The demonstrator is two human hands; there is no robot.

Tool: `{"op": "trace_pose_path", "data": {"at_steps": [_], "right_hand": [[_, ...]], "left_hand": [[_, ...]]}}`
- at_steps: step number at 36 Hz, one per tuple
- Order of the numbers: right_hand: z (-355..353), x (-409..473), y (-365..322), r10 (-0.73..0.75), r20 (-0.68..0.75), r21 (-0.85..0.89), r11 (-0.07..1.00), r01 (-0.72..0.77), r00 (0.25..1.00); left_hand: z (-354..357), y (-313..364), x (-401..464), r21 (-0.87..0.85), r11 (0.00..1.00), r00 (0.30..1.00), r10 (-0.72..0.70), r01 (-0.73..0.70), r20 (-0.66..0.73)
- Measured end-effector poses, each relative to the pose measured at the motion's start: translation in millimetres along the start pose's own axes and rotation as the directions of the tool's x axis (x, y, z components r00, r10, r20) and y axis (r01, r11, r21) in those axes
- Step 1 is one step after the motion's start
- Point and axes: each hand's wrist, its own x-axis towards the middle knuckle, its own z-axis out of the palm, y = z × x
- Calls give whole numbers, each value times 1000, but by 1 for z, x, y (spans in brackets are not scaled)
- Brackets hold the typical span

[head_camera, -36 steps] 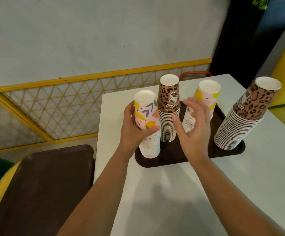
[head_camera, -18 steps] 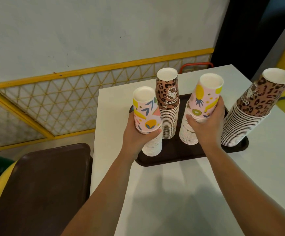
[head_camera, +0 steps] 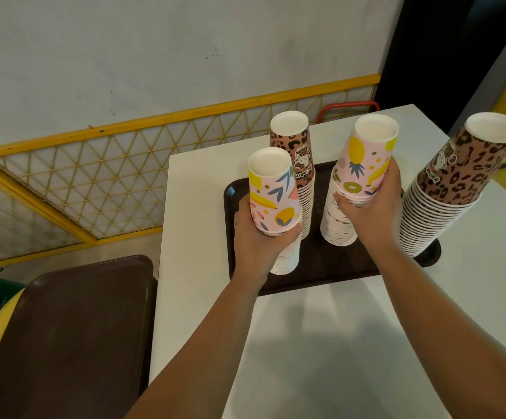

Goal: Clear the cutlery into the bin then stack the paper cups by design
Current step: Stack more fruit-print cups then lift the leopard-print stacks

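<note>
Nearest me, both bare forearms reached up over the white table [head_camera: 366, 343]. To the left, below the table edge, lay a brown tray [head_camera: 64, 337], a spare one. My left hand [head_camera: 257, 249] had its fingers curled round the left fruit stack [head_camera: 276, 204], gripping it just under the top cup, whose pink wall shows a banana and leaves; white rims of that stack showed below the hand. My right hand [head_camera: 372, 213] was wrapped the same way round the right fruit stack [head_camera: 357, 182], thumb and fingers clasping it below the pineapple and kiwi print. Both stacks stood upside down on the dark tray [head_camera: 321, 270], as did the rest. At the tray's right end a tall leopard stack [head_camera: 448, 189] leaned to the right, touched by neither hand. Farther back, just behind the left fruit stack, stood a second leopard stack [head_camera: 294, 146]. Beyond the table ran a yellow lattice rail [head_camera: 119, 167] under a grey wall [head_camera: 185, 49].
</note>
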Motion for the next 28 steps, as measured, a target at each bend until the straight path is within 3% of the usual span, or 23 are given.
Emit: {"op": "trace_pose_path", "data": {"at_steps": [16,28], "right_hand": [[13,23,3,-51,45,144,989,44,998],[19,43,13,-67,-10,206,976,68,998]], "left_hand": [[38,-4,8,38,999,1000,-20,21,-23],[62,3,17,7,1000,1000,-26,26,-17]]}}
